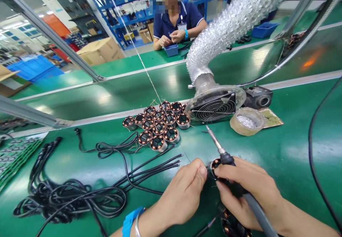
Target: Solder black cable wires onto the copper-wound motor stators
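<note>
My right hand [251, 187] is closed around the grey handle of a soldering iron [217, 142], whose metal tip points up and away. The same hand's fingertips touch a small ring-shaped motor stator [214, 165] with copper windings. Just left of that stator, my left hand [184, 189] is closed in a pinch. A thin wire [186, 154] runs down from the stators into its fingers; anything else in the pinch is hidden. Below my right hand lies another copper-wound stator [231, 224], partly covered. A dark cable end [207, 228] lies beside it.
Several stators [159, 128] stand grouped ahead. A fan [215, 107] with a foil duct [227, 26] and a round pot [247, 123] stand right of them. Black cables [72, 197] lie left, near green boards [20, 158]. A co-worker [177, 23] sits opposite with a blue bin [171, 50].
</note>
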Tool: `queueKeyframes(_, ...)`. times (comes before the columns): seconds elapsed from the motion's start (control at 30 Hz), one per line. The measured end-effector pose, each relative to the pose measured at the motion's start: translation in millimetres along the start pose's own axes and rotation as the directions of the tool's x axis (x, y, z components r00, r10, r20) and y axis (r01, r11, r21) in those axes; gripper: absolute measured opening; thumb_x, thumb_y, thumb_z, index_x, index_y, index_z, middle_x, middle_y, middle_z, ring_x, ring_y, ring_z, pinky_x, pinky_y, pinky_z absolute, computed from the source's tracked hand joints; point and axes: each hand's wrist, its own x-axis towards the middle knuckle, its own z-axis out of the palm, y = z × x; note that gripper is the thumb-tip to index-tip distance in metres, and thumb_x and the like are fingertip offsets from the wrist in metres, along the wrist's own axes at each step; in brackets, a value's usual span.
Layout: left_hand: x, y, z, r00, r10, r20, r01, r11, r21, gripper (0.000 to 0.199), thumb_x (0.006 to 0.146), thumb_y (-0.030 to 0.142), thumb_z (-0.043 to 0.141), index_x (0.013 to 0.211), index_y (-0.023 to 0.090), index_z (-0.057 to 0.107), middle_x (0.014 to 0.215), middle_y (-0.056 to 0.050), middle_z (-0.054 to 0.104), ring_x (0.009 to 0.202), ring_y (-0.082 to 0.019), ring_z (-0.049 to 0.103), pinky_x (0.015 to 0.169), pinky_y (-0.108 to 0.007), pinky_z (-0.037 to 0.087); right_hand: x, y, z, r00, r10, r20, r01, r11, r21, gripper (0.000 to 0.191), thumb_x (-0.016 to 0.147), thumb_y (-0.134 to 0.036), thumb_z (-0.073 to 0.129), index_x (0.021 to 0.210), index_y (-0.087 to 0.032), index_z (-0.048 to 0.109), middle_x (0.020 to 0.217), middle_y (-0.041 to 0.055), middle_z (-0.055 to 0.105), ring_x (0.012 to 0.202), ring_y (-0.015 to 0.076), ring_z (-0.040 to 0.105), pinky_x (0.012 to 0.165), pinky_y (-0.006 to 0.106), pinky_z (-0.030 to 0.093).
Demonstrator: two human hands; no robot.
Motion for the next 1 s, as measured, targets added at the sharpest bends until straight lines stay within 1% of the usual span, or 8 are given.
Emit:
queueKeyframes(0.13, -1.1, 3.0, -0.7, 0.997, 0.037, 0.061, -0.037, 0.999, -0.011, 0.035, 0.104, 0.046, 0.024, 0.083, 0.023, 0.041, 0.076, 0.002, 0.048, 0.072, -0.016, 0.045, 0.068, -0.031, 0.032, -4.4, 1.4, 4.9, 0.999, -0.023, 0.040, 0.020, 0.996, 0.087, 0.031, 0.085, -0.001, 0.052, 0.109, -0.019, 0.059, 0.080, 0.0014, 0.065, 0.067, 0.0139, 0.061, 0.063, 0.027, 0.052)
queueKeyframes(0.33, -1.6, 2.6, -1.3, 0.996, 0.020, 0.085, -0.027, 0.996, 0.091, 0.029, 0.104, 0.040, 0.027, 0.086, 0.023, 0.041, 0.080, 0.001, 0.050, 0.075, -0.017, 0.045, 0.071, -0.031, 0.033, 2.7, 3.9, 1.9, 0.999, -0.025, -0.036, 0.027, 0.999, 0.045, 0.031, 0.086, -0.001, 0.055, 0.111, -0.019, 0.057, 0.094, 0.0054, 0.071, 0.077, 0.0170, 0.068, 0.070, 0.028, 0.056)
queueKeyframes(0.5, -3.7, 1.0, 1.1, 0.997, 0.050, 0.052, -0.056, 0.991, 0.122, 0.026, 0.105, 0.038, 0.029, 0.089, 0.023, 0.043, 0.087, 0.000, 0.051, 0.078, -0.017, 0.045, 0.072, -0.030, 0.034, 5.4, 6.8, 3.6, 0.993, -0.118, 0.009, 0.118, 0.991, 0.066, 0.027, 0.090, -0.002, 0.052, 0.109, -0.019, 0.059, 0.080, 0.0018, 0.070, 0.063, 0.0127, 0.064, 0.060, 0.024, 0.054)
queueKeyframes(0.63, -1.3, 3.5, 0.8, 0.993, 0.115, -0.027, -0.106, 0.967, 0.232, 0.023, 0.104, 0.032, 0.031, 0.089, 0.022, 0.045, 0.091, -0.001, 0.049, 0.081, -0.017, 0.046, 0.072, -0.030, 0.034, 0.0, 8.0, -0.4, 0.999, -0.047, -0.005, 0.047, 0.998, 0.049, 0.027, 0.089, -0.002, 0.052, 0.107, -0.020, 0.059, 0.079, 0.0014, 0.067, 0.066, 0.0132, 0.063, 0.064, 0.025, 0.054)
queueKeyframes(0.7, 0.1, 3.7, 0.2, 0.991, 0.121, -0.049, -0.107, 0.968, 0.229, 0.024, 0.104, 0.031, 0.031, 0.088, 0.022, 0.046, 0.089, -0.001, 0.049, 0.081, -0.017, 0.045, 0.073, -0.030, 0.034, -2.7, 8.3, -1.5, 0.999, -0.030, 0.022, 0.029, 0.998, 0.056, 0.030, 0.088, -0.001, 0.052, 0.111, -0.020, 0.059, 0.080, 0.0017, 0.066, 0.067, 0.0136, 0.062, 0.065, 0.026, 0.054)
queueKeyframes(0.87, 2.5, -1.7, -0.6, 0.998, 0.040, -0.040, -0.038, 0.999, 0.033, 0.030, 0.103, 0.038, 0.034, 0.080, 0.021, 0.043, 0.078, 0.002, 0.046, 0.073, -0.016, 0.040, 0.067, -0.029, 0.031, -7.2, 7.2, 2.1, 0.996, -0.071, 0.061, 0.068, 0.996, 0.058, 0.036, 0.088, 0.001, 0.052, 0.117, -0.018, 0.059, 0.082, 0.0034, 0.064, 0.070, 0.0143, 0.060, 0.065, 0.027, 0.053)
queueKeyframes(0.93, 5.2, -4.7, 0.8, 1.000, -0.015, -0.004, 0.014, 0.992, -0.124, 0.034, 0.100, 0.044, 0.038, 0.077, 0.020, 0.044, 0.072, 0.003, 0.042, 0.069, -0.014, 0.037, 0.063, -0.027, 0.029, -9.4, 5.6, 3.9, 0.995, -0.089, 0.050, 0.088, 0.996, 0.036, 0.035, 0.089, 0.001, 0.052, 0.118, -0.017, 0.059, 0.083, 0.0037, 0.064, 0.072, 0.0145, 0.061, 0.067, 0.026, 0.054)
queueKeyframes(1.0, 9.0, -7.0, 4.1, 0.996, -0.080, 0.044, 0.090, 0.946, -0.312, 0.039, 0.096, 0.052, 0.045, 0.074, 0.020, 0.044, 0.066, 0.005, 0.038, 0.063, -0.012, 0.033, 0.058, -0.025, 0.027, -11.9, 3.8, 5.0, 0.993, -0.114, 0.029, 0.115, 0.993, -0.014, 0.033, 0.091, -0.002, 0.052, 0.119, -0.018, 0.060, 0.087, 0.0050, 0.065, 0.079, 0.0162, 0.064, 0.070, 0.027, 0.055)
